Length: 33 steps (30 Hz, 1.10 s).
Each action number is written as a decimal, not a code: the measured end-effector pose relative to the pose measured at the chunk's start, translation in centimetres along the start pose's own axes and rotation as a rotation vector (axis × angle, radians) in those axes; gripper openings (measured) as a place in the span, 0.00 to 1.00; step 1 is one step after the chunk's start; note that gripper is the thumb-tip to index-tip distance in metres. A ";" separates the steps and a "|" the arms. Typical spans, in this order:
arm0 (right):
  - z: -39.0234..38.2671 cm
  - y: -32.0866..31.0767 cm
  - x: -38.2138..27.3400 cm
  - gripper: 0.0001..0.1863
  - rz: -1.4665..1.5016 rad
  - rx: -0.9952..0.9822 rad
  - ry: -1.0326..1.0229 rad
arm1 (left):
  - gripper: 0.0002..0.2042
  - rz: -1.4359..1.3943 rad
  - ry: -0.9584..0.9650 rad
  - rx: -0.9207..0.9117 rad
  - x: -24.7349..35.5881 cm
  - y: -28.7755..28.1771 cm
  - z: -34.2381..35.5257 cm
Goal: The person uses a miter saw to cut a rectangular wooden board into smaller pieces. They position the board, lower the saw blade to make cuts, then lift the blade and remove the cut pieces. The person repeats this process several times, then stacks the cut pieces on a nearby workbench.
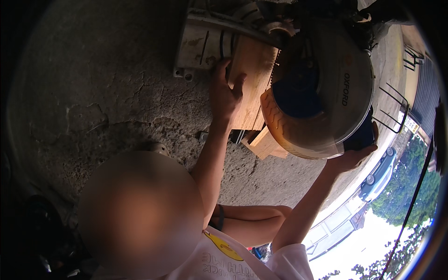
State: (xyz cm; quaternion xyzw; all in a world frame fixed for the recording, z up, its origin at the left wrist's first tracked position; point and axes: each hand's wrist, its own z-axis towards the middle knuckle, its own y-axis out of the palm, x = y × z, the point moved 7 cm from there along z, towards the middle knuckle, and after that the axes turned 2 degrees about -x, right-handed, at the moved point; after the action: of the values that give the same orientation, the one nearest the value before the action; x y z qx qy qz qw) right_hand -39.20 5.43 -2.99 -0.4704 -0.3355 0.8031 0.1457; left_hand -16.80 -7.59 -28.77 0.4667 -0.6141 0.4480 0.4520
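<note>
My left hand [226,95] grips a wooden board [252,60] at its left side, fingers along the edge and thumb on the face. The board lies on the metal base [191,42] of a mitre saw, close beside the toothed blade [275,63]. My right hand [350,158] is closed on a dark blue part [361,135] at the lower right of the saw's large rounded guard [347,65], its fingertips partly hidden. Shorter wood pieces [266,144] sit below the board. A blurred round patch hides the lower left of the view.
Rough, cracked concrete floor [93,84] surrounds the saw. My bent leg [247,224] is below it. At the right are black metal frames [392,119], a corrugated grey surface [427,98], a parked car [375,177], trees and a dark cable.
</note>
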 end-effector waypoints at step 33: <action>0.4 0.4 -0.7 0.33 0.065 -0.005 0.109 | 0.23 0.133 -0.052 0.026 1.8 -0.1 -0.1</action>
State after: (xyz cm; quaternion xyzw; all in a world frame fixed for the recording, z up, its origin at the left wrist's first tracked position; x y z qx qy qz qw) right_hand -39.12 4.61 -2.69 -0.5246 -0.3136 0.7797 0.1363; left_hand -16.98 -7.79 -26.97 0.4422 -0.6496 0.4725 0.3991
